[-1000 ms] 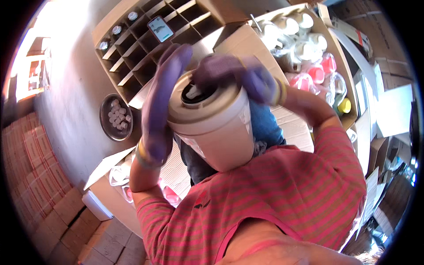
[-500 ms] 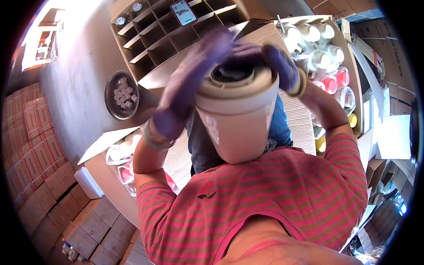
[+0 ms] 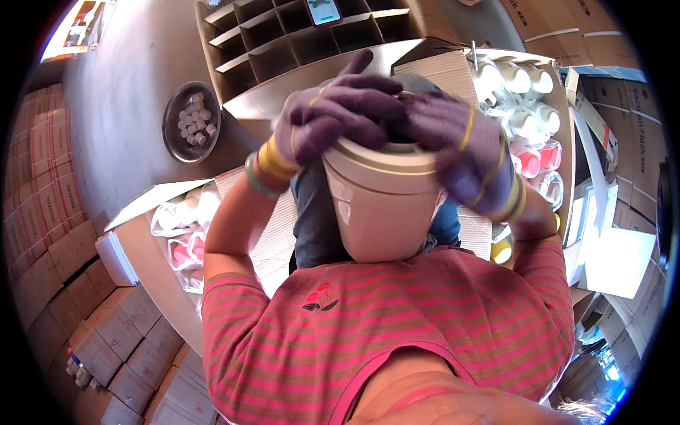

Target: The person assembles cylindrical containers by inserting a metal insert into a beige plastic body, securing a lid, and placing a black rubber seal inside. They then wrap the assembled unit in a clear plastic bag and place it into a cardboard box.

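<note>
A big cream-coloured tapered container (image 3: pixel 379 212) stands between my knees, its round top with a dark opening facing up. Both my hands wear purple gloves with yellow bands. My left hand (image 3: pixel 340 117) lies over the left part of the top, fingers spread and stretched across it. From the right, my right hand (image 3: pixel 464 138) reaches over the rim, its fingers stretched toward the opening and partly blurred. The hands nearly meet over the opening and cover most of it. Whether anything small lies under the fingertips cannot be seen.
A divided cardboard box (image 3: pixel 283 49) stands ahead, with a phone (image 3: pixel 324 10) on its dividers. Left of it, a metal bowl (image 3: pixel 170 131) holds several small pale pieces. Open boxes with white bottles (image 3: pixel 516 79) and pink-topped items (image 3: pixel 185 251) flank my legs. Stacked cartons (image 3: pixel 53 262) line the left.
My left hand has come down onto the container's top, and my right hand has moved nearer and over the rim. The view has shifted slightly.
</note>
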A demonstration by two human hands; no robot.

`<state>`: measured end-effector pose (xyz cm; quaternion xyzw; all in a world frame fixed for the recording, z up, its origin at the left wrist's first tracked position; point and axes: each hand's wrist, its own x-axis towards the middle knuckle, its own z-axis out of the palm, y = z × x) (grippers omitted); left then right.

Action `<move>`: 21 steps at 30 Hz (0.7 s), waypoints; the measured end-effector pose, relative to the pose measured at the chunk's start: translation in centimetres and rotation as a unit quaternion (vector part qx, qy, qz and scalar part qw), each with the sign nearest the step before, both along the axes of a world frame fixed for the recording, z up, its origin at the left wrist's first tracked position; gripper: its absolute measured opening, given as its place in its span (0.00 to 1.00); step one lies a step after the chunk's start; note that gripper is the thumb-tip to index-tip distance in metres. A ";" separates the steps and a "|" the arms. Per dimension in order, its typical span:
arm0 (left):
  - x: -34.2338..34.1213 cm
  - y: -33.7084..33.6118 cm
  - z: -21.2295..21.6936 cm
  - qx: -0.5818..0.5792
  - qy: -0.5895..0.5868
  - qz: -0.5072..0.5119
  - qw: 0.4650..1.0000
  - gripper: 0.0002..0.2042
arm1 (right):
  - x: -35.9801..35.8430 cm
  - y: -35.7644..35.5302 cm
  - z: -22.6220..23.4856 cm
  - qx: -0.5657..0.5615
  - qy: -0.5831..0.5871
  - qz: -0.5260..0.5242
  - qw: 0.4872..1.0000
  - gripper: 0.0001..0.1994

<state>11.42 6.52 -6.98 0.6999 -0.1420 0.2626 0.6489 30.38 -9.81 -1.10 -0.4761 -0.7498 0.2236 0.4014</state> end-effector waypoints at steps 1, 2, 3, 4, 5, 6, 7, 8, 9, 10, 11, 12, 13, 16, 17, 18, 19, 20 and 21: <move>0.3 0.1 -2.9 -0.125 -0.063 -0.020 0.990 0.15 | -1.5 -0.6 1.8 -0.003 -0.087 -0.037 0.996 0.25; 0.1 0.2 -2.4 -0.099 -0.041 -0.025 0.994 0.15 | -1.3 -0.7 1.7 0.000 -0.043 0.006 0.999 0.25; 0.3 0.8 -1.0 -0.067 -0.025 -0.030 0.997 0.15 | -0.1 -0.1 1.2 0.008 -0.006 0.049 0.999 0.26; 0.0 1.4 1.0 0.030 0.015 -0.006 0.999 0.15 | 1.2 0.6 0.5 0.015 0.031 0.092 0.995 0.27; -0.6 1.0 3.7 0.121 0.058 0.017 0.991 0.14 | 3.0 1.4 -0.9 -0.006 0.131 0.150 0.980 0.32; -0.8 -0.6 5.7 0.041 0.087 0.042 0.994 0.12 | 4.2 2.3 -1.7 0.007 0.115 0.175 0.978 0.34; -0.9 -2.3 6.1 0.014 0.093 0.094 0.991 0.08 | 5.0 3.3 -2.4 0.021 0.099 0.208 0.973 0.36; -0.8 -3.9 6.6 -0.016 0.099 0.141 0.985 0.06 | 4.6 3.2 -3.2 0.018 0.131 0.218 0.967 0.37; -0.5 -4.6 7.1 -0.024 0.135 0.167 0.976 0.06 | 4.3 3.2 -3.9 0.015 0.160 0.228 0.960 0.38; -0.5 -4.1 6.6 -0.057 0.167 0.148 0.973 0.08 | 3.9 2.9 -4.8 0.011 0.191 0.234 0.953 0.39; -0.8 -3.3 4.3 -0.137 0.122 0.097 0.978 0.08 | 2.9 2.2 -3.2 0.008 0.143 0.172 0.975 0.36; -0.6 -2.5 1.4 -0.201 0.062 0.049 0.976 0.09 | 1.9 1.4 -1.7 0.000 0.091 0.110 0.990 0.33; 0.0 -1.7 -1.2 -0.247 0.023 -0.004 0.969 0.10 | -0.5 0.4 -0.1 0.029 -0.014 0.018 0.999 0.33; -0.3 0.0 -1.5 -0.262 0.047 -0.047 0.963 0.09 | -1.2 0.6 1.5 0.023 -0.045 0.038 0.998 0.30; -0.5 0.2 -0.2 -0.202 0.069 -0.025 0.977 0.09 | 0.4 1.4 1.0 0.001 0.003 0.097 0.995 0.27; -0.8 -0.8 2.6 -0.177 0.113 0.018 0.978 0.08 | 2.2 2.0 -0.4 -0.020 0.061 0.140 0.988 0.31; -1.2 -2.0 5.3 -0.154 0.155 0.055 0.974 0.07 | 3.9 2.4 -1.6 -0.047 0.116 0.178 0.976 0.36; -1.0 -2.6 5.9 -0.086 0.150 0.068 0.983 0.06 | 5.7 2.8 -2.8 -0.074 0.169 0.217 0.959 0.40; -0.9 -3.1 6.6 -0.018 0.145 0.085 0.986 0.08 | 5.8 3.3 -3.6 -0.068 0.192 0.249 0.947 0.40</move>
